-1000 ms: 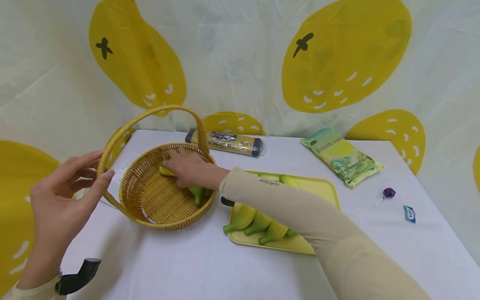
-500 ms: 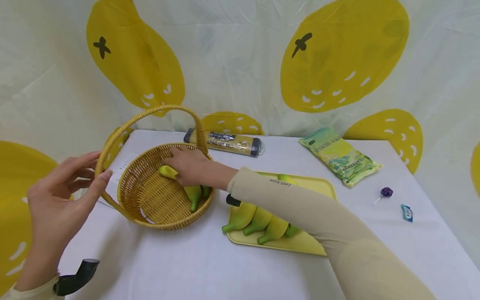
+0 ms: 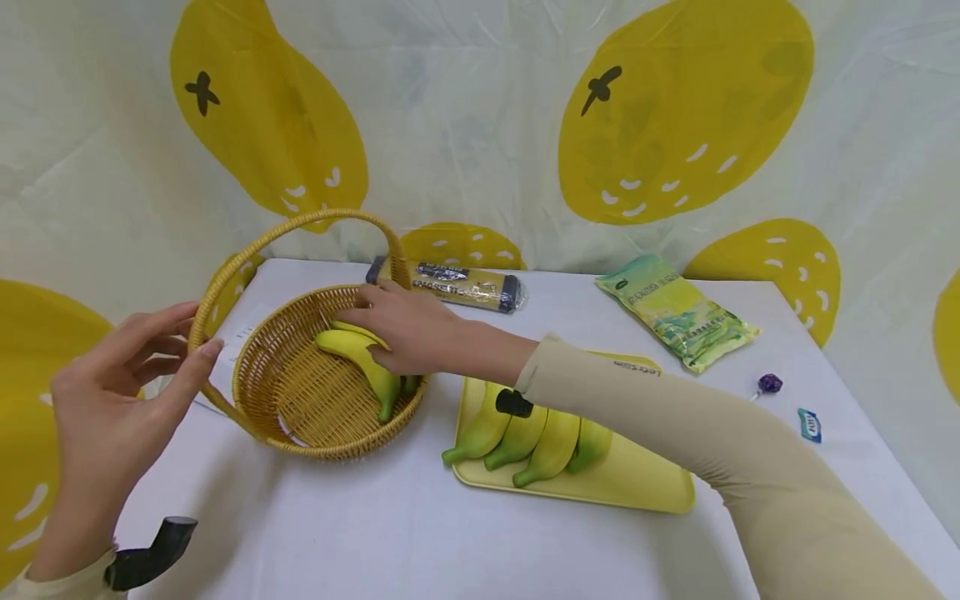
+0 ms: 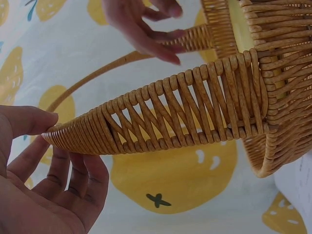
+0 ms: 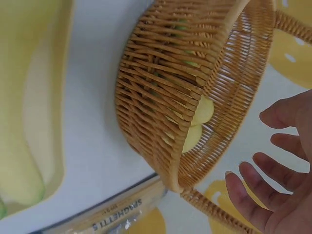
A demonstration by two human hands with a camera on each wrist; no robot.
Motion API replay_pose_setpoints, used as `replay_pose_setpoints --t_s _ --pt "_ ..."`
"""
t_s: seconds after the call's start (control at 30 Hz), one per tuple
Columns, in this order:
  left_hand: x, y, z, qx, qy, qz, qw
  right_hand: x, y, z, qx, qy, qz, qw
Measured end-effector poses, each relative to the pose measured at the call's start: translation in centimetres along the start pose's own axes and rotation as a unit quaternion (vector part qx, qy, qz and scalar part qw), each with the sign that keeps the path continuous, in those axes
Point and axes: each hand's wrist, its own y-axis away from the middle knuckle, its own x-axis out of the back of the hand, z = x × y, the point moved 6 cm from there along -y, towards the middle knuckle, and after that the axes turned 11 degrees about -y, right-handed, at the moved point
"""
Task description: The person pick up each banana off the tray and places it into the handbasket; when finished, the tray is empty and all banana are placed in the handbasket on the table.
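My left hand (image 3: 120,392) pinches the arched handle (image 4: 161,114) of a round wicker basket (image 3: 315,417), thumb on one side and fingers on the other. Inside the basket, against its right side, lie two yellow bananas (image 3: 360,358) with green ends, the rear one partly hidden. Over the basket's right rim is my right hand (image 3: 412,329). In the right wrist view its fingers (image 5: 265,180) are spread and loosely bent with nothing between them, apart from the bananas. Right of the basket, several more bananas (image 3: 551,446) lie side by side on a yellow tray (image 3: 645,487), partly under my right forearm.
A spaghetti packet (image 3: 472,287) lies behind the basket. At the back right is a green and yellow bag (image 3: 678,312). A purple lollipop (image 3: 769,384) and a small blue-green packet (image 3: 810,425) lie at the right. White paper (image 3: 240,337) is partly under the basket.
My right hand has let go of the banana and risen toward the basket's right rim, uncovering both bananas. My left hand keeps its grip on the handle.
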Motion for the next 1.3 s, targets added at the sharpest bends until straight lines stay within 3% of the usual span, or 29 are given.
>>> replay_pose_setpoints --t_s 0.27,0.43,0.7,1.03,1.3 --pt "-0.1 0.0 0.0 -0.011 0.013 0.009 0.9998 1.5 4.0 1.0 0.009 -0.027 0.031 0.9991" --pt "0.1 0.1 -0.2 0.005 0.006 0.004 1.0000 2.2 6.3 1.6 0.014 -0.021 0.051 0.9984" --pt "0.0 0.0 0.0 0.001 0.015 0.008 0.9999 2.8 10.4 2.7 -0.008 -0.051 0.074 0.9959" --pt "0.0 -0.1 -0.3 0.015 0.015 0.009 0.9997 2.0 15.4 4.4 -0.044 -0.053 0.100 0.9926" --pt "0.1 0.0 -0.6 0.016 0.009 0.009 0.9998 1.3 18.2 6.2 -0.083 -0.066 0.106 0.9886"
